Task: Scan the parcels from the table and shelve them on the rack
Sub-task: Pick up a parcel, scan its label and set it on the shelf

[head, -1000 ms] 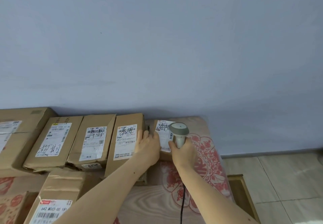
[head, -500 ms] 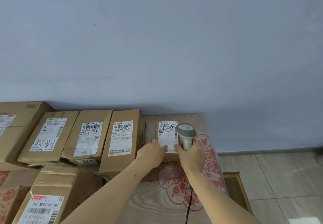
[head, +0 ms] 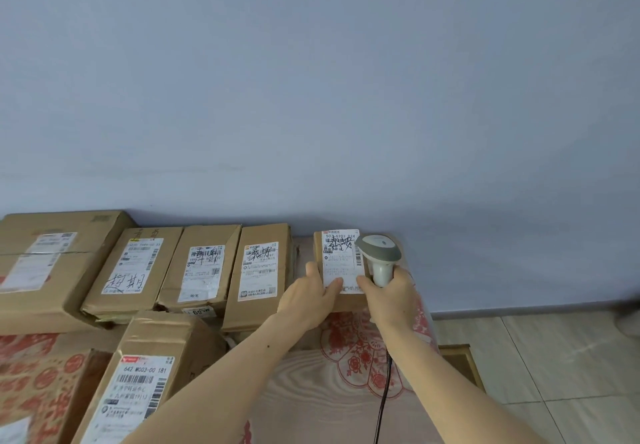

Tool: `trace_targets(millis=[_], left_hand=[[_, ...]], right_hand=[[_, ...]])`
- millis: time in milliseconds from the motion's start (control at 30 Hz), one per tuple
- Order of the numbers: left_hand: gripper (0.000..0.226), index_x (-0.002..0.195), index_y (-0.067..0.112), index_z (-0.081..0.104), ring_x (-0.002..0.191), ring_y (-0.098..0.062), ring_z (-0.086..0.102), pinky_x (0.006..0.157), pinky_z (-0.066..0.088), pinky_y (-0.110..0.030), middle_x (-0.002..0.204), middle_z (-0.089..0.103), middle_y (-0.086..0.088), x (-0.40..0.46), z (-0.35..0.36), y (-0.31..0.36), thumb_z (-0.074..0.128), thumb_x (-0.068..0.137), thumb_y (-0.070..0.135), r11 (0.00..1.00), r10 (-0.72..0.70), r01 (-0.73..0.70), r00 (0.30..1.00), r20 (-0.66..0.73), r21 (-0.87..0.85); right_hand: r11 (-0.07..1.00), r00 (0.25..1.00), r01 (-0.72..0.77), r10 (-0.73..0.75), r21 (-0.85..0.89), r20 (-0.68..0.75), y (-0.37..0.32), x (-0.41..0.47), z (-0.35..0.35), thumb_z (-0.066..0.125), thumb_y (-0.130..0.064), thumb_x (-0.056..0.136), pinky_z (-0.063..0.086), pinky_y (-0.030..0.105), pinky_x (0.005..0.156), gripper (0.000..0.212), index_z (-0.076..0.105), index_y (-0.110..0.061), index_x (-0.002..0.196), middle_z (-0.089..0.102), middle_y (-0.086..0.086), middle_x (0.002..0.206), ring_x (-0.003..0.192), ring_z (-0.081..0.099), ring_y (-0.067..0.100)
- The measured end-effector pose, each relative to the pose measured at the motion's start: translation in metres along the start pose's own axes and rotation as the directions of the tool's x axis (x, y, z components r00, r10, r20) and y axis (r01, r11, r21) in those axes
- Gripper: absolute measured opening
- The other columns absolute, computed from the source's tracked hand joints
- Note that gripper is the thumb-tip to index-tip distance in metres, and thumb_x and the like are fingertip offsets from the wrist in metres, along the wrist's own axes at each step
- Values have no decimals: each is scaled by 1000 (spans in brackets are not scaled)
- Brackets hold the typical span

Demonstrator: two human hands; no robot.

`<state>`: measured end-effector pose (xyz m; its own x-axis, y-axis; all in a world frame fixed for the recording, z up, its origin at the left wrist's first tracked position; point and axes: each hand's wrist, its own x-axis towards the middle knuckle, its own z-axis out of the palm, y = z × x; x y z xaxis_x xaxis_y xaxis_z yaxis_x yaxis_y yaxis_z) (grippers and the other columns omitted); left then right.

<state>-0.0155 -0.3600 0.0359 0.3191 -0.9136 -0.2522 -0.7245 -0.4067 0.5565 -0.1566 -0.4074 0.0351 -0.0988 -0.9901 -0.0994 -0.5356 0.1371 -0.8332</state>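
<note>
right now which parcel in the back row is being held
The small parcel at the row's right end, set apart from the other boxes. The left hand grips its near edge, and the right hand holds the scanner beside its label.

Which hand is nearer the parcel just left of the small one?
Left. The left hand holds the small parcel just right of the neighbouring parcel; the right hand grips the scanner, farther right.
</note>
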Motion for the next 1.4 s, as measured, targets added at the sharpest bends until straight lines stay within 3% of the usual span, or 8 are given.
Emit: trace_targets(millis=[200,467,567,733,800,967,1167,1400], left_hand=[[39,99,13,29,58,-13,46,52,36,-27,74,54,-1,-50,-32,-4,44,102,49,951,146,-146,989,-20,-271],[51,121,15,26,101,-10,65,80,51,-26,119,67,0,-124,-70,-35,50,98,53,885,241,-259,966,-96,-386],[83,155,21,-6,125,-5,55,101,38,-22,138,57,13,-155,-83,-44,48,100,51,853,296,-309,950,-98,-421],[85,135,60,-32,135,-1,30,115,22,-28,137,20,49,-182,-91,-68,44,97,63,840,337,-367,930,-146,-399],[89,139,53,-35,140,-6,19,116,15,-30,143,6,42,-191,-93,-73,38,93,71,839,368,-402,916,-161,-366],[87,152,29,-32,143,-12,13,111,9,-29,142,-28,38,-211,-104,-69,34,101,56,862,343,-401,912,-226,-309],[116,153,30,-30,135,-24,25,104,19,-32,165,-1,7,-212,-109,-72,14,69,98,880,296,-375,913,-279,-293],[108,151,27,-33,120,-11,23,106,23,-33,162,-9,14,-213,-104,-70,15,77,91,890,323,-400,892,-315,-218]], right_hand=[[998,998,53,-53,28,-24,-38,-49,-29,81,-28,77,40,23,54,24,63,-18,90,66,-3,78,68,60,12],[992,990,112,-106,65,-95,-76,-141,-47,81,-28,73,49,28,60,23,65,-17,85,68,-3,78,70,63,15],[989,988,121,-112,84,-101,-82,-172,-45,82,-29,72,54,33,65,24,65,-17,84,69,-2,80,71,65,15],[983,979,172,-163,65,-119,-91,-212,-46,83,-26,70,45,27,58,25,63,-13,78,65,-1,73,67,62,19],[979,974,199,-193,50,-117,-95,-223,-48,83,-25,71,38,24,53,23,64,-14,76,63,-2,69,64,60,16],[958,947,279,-286,-66,-144,-104,-242,-54,77,-33,80,38,25,53,21,63,-19,80,61,-7,67,63,57,16],[932,929,362,-361,-5,-84,-112,-256,-60,75,-35,84,53,34,53,21,58,-24,81,66,-6,67,62,66,18],[917,922,385,-386,107,-11,-118,-271,-57,74,-32,85,58,43,56,25,51,-26,75,66,-1,64,56,68,20]])
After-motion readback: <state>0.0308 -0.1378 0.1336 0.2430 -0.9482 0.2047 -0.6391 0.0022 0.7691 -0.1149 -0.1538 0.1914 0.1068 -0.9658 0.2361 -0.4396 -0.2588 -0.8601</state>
